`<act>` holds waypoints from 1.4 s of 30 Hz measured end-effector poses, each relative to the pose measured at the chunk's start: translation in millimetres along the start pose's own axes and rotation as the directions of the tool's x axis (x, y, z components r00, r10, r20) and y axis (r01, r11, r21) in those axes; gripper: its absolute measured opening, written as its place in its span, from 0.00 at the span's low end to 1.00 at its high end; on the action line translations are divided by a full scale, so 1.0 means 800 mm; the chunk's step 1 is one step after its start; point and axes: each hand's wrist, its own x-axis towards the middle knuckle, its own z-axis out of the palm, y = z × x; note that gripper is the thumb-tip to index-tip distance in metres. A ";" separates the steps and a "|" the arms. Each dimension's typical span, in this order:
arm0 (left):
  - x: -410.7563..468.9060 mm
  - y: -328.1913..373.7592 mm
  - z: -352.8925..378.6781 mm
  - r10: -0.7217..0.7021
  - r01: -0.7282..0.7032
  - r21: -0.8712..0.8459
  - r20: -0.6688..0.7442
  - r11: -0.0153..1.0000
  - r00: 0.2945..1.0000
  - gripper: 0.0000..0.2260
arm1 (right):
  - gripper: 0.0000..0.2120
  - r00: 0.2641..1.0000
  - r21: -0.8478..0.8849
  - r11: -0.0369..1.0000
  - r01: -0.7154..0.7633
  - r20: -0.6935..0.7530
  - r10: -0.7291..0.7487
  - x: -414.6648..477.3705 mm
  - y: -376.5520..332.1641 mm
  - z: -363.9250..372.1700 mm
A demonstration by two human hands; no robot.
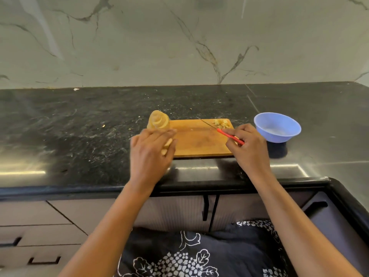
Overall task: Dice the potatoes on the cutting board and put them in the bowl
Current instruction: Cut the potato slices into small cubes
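While the right hand [248, 145] pinches the red handle of a small knife [221, 132], blade pointing away across the board, the left hand [151, 150] lies over a pale potato piece [168, 144] at the left end of the cutting board [199, 140], fingers together and bent over its top, so the piece looks held rather than merely touched. The step in hand seems to be bringing this piece to the middle of the board for cutting. It would go best set flat side down so it cannot roll, with the left fingertips tucked back from the blade and the cuts made first into strips, then across. A larger sliced potato [158, 120] waits at the board's far left corner, partly over its edge, and a small heap of diced pieces [220, 122] sits at the far right corner, near the knife tip. The blue bowl [279, 136] stands just beside the board on the right and appears to hold nothing yet, so much of the task remains. Board and bowl rest on a dark, speckled stone counter [79, 126], glossy and dotted with pale crumbs. Behind it rises a light veined marble wall [139, 47], and brown drawers [40, 234] with dark handles sit below.
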 end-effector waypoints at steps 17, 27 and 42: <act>-0.007 -0.068 -0.018 0.260 -0.299 0.099 0.289 0.949 0.921 0.11 | 0.14 0.997 0.052 0.996 -0.071 0.024 0.070 0.003 -0.012 0.027; -0.002 -0.071 -0.014 0.298 -0.330 0.075 0.278 0.941 0.913 0.11 | 0.13 0.998 0.052 0.996 -0.067 0.019 0.066 0.001 -0.011 0.027; -0.001 -0.065 -0.012 0.339 -0.341 0.023 0.081 0.940 0.937 0.08 | 0.13 0.994 0.074 0.991 -0.109 0.000 0.109 0.001 -0.012 0.025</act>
